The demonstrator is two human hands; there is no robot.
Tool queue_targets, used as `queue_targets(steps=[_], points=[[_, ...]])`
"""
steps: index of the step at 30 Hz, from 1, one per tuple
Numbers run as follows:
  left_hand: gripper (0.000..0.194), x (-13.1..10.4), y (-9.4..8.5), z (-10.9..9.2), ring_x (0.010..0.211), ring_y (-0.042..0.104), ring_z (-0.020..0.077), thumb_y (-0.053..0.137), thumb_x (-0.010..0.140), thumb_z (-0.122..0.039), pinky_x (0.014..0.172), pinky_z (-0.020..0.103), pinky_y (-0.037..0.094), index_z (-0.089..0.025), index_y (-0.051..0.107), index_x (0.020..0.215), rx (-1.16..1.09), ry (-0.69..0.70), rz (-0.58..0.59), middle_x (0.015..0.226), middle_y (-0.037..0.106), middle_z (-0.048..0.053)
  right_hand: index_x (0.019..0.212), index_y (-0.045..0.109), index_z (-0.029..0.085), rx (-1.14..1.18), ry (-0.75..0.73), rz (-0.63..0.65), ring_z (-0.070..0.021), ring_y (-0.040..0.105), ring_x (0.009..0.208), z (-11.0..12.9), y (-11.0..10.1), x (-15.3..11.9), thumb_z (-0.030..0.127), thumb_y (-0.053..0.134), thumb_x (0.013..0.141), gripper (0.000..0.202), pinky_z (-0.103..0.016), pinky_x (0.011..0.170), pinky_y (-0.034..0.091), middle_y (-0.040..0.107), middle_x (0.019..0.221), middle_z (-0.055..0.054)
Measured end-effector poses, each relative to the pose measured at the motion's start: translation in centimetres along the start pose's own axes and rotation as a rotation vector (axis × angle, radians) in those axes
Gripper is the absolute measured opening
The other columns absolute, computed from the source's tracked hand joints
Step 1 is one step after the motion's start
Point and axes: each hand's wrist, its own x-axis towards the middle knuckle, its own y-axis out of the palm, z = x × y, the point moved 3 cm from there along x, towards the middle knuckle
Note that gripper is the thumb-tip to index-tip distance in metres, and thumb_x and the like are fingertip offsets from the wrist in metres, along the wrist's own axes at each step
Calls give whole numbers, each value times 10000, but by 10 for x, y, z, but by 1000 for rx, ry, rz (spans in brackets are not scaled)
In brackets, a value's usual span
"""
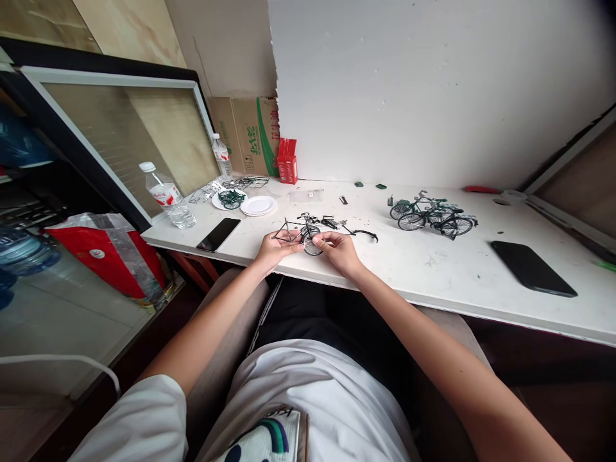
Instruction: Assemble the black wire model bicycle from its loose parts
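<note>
Toy bike is being held near the front edge of a white table, in the middle. The left hand is holding the thin black frame from below, fingers curling, thumb pointing at the wheel. The right hand is pinching that wheel, thumb and finger almost together. Little black parts are lying just behind the bike, and a curved black piece is lying to the right. More small bikes are standing farther right. On the left side, a black phone is lying near a water bottle and two white plates. Green bike parts are sitting on the left plate.
</note>
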Motion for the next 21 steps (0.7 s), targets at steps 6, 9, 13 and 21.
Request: queue_targets(steps=[6,9,13,21], points=[[645,-2,1,-1,1073,767,289,1075,472,-244,1094,514,570,-125,800,1042,16,18,-13,1075,814,125,921,817,206,-33,-4,1,-254,742,932,4,0,-1,656,868,767,478,-399,883,587,827,1014,-86],[644,-3,2,-1,1071,770,294,1075,469,-250,1086,510,575,-122,801,1037,16,20,-20,1061,814,128,929,818,208,-42,-2,-6,-259,744,940,4,0,-1,661,862,771,482,-403,891,589,828,1015,-86],[653,-4,3,-1,1053,775,296,1078,459,-266,1075,519,582,-120,800,1031,26,23,-41,1049,815,132,928,816,209,-43,-6,-6,-260,744,941,4,0,-1,662,862,771,482,-407,898,589,826,1019,-89],[665,-5,3,-2,1052,778,304,1082,457,-309,1076,534,582,-125,796,1028,63,39,-43,1053,817,142,909,808,211,-55,-44,15,-251,722,902,2,0,1,697,859,751,514,-401,853,581,817,1002,-86]])
